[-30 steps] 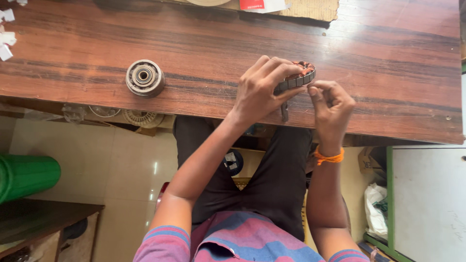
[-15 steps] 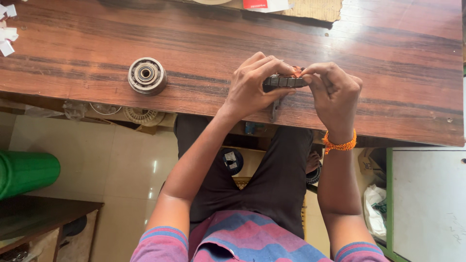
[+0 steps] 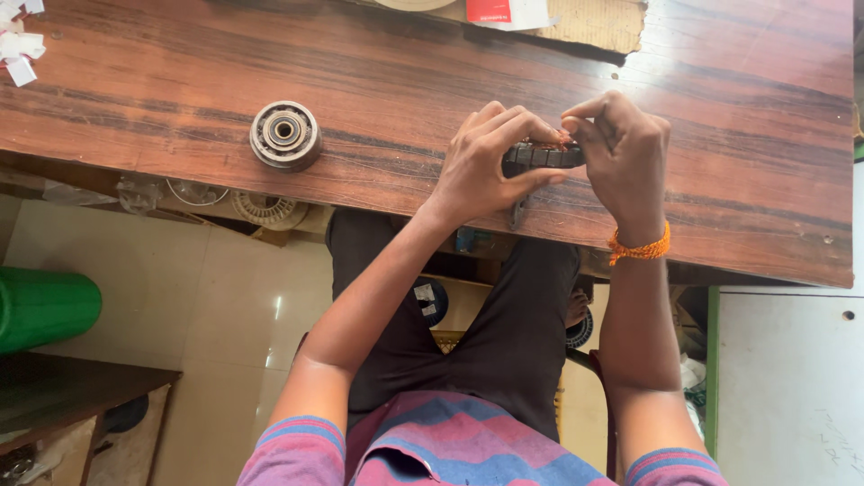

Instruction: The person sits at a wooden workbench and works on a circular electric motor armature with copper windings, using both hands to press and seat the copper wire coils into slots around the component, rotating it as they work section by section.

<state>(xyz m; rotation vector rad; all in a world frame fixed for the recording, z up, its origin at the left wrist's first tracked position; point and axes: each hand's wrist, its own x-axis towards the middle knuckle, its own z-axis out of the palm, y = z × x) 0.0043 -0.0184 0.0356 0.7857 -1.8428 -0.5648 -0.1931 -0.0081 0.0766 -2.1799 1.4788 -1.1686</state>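
On wood table (image 3: 180, 63), both hands, L (image 3: 481, 162) & R (image 3: 625, 153), closed round dark ribbed metal part (image 3: 543, 156)

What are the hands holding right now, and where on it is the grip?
Both hands hold a dark ridged metal ring on edge above the wooden table. The left hand grips its left rim, the right hand its right rim.

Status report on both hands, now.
Left hand and right hand both gripping the dark metal part over the wooden table. Round metal wheel sits apart, left. Nothing blocking.
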